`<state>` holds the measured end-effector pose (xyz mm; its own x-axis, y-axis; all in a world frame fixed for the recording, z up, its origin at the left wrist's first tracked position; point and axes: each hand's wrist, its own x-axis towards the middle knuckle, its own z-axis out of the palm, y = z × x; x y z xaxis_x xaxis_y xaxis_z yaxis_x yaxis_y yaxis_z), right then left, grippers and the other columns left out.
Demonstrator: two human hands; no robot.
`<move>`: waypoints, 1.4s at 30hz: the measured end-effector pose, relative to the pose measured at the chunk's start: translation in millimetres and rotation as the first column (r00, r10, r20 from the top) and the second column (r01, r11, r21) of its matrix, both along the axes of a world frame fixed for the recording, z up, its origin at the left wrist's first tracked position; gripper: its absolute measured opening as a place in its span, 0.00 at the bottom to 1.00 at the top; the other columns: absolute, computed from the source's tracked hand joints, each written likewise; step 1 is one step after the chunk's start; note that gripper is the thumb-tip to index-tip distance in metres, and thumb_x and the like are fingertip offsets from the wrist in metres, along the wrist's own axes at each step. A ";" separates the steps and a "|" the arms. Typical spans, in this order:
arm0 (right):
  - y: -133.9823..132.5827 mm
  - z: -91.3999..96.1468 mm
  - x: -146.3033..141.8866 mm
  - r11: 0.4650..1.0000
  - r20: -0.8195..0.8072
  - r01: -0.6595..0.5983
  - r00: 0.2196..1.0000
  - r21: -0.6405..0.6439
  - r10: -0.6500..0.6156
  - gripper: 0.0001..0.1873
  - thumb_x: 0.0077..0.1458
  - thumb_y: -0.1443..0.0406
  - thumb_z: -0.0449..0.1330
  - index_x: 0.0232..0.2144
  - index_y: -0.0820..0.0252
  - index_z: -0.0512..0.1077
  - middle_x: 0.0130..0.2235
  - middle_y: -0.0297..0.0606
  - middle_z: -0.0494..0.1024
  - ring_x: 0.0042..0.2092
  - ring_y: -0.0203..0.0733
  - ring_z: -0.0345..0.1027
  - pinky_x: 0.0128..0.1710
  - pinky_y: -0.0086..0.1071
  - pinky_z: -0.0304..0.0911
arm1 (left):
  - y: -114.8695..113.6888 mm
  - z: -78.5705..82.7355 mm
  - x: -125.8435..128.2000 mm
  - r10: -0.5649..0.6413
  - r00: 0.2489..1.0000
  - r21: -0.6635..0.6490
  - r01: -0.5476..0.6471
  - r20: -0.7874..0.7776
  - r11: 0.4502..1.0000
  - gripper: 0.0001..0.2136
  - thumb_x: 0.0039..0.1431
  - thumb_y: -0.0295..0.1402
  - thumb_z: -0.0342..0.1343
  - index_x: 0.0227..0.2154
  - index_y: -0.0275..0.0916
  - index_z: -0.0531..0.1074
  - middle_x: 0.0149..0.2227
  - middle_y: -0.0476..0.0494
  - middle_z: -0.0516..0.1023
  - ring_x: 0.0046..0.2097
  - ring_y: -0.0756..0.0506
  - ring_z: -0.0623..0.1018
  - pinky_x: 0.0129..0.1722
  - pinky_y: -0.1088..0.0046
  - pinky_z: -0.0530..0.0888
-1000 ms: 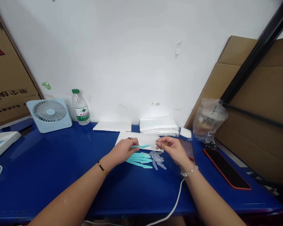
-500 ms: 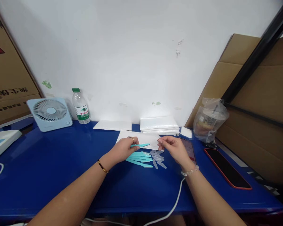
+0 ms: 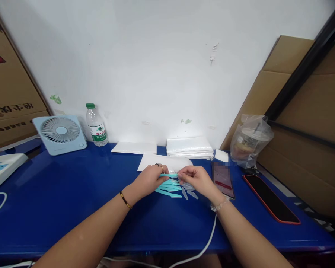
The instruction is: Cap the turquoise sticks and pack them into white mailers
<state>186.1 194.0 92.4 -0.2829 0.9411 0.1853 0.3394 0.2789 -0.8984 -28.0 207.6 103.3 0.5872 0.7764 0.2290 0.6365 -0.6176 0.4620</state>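
My left hand point(image 3: 154, 177) is closed on the handle of a turquoise eyebrow razor point(image 3: 172, 175), held level with its blade end to the right. At that end the fingers of my right hand point(image 3: 194, 178) are pinched together, touching the tip. Whether a clear cover is between them is hidden. Beneath my hands several more turquoise eyebrow razors point(image 3: 171, 188) lie fanned on the blue table point(image 3: 80, 208). Several translucent blade covers point(image 3: 192, 194) are scattered just right of them, partly behind my right hand.
A white sheet point(image 3: 156, 160) lies behind my hands, with stacked white packets point(image 3: 190, 147) by the wall. Left stand a fan point(image 3: 61, 134) and a water bottle point(image 3: 97, 128). Right are two phones point(image 3: 223, 178), a bagged drink cup point(image 3: 249, 143) and a white cable point(image 3: 210, 238).
My right hand has moved left to the razor's blade end; the hands were apart before. It now covers some of the clear covers, and the phone beside it shows more.
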 end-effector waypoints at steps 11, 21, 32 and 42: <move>19.1 -8.5 27.0 0.979 0.050 0.198 0.978 0.040 -0.200 0.16 0.47 0.54 0.60 0.26 0.63 0.74 0.25 0.36 0.73 0.28 0.37 0.63 0.28 0.30 0.58 | -16.0 -5.2 -7.1 -0.033 0.962 -0.003 0.033 -0.271 0.999 0.21 0.49 0.38 0.59 0.47 0.42 0.66 0.46 0.40 0.68 0.49 0.40 0.67 0.44 0.67 0.66; 19.3 -15.2 11.8 0.992 0.333 -0.002 0.942 0.128 -0.041 0.11 0.51 0.59 0.59 0.28 0.58 0.78 0.29 0.36 0.73 0.31 0.38 0.66 0.31 0.29 0.59 | -16.8 -0.8 -2.7 -0.095 0.979 -0.100 0.077 -0.183 0.992 0.13 0.54 0.41 0.55 0.41 0.43 0.70 0.39 0.45 0.73 0.39 0.44 0.72 0.35 0.71 0.66; 20.1 -12.9 22.9 0.962 0.566 -0.119 0.823 0.247 -0.043 0.06 0.51 0.67 0.59 0.30 0.55 0.78 0.32 0.36 0.75 0.37 0.40 0.68 0.38 0.32 0.57 | 22.5 -20.2 -7.6 0.099 0.983 -0.114 -0.117 -0.154 0.987 0.08 0.53 0.37 0.52 0.30 0.40 0.73 0.32 0.46 0.75 0.34 0.47 0.72 0.31 0.74 0.65; 17.7 -4.9 47.5 0.976 0.522 -0.013 0.846 0.218 -0.105 0.07 0.50 0.65 0.57 0.30 0.58 0.76 0.33 0.37 0.75 0.32 0.39 0.67 0.32 0.30 0.60 | 12.9 -15.5 -11.0 0.069 0.987 -0.141 -0.090 -0.147 0.986 0.08 0.52 0.38 0.52 0.28 0.42 0.73 0.30 0.49 0.76 0.31 0.48 0.72 0.28 0.75 0.62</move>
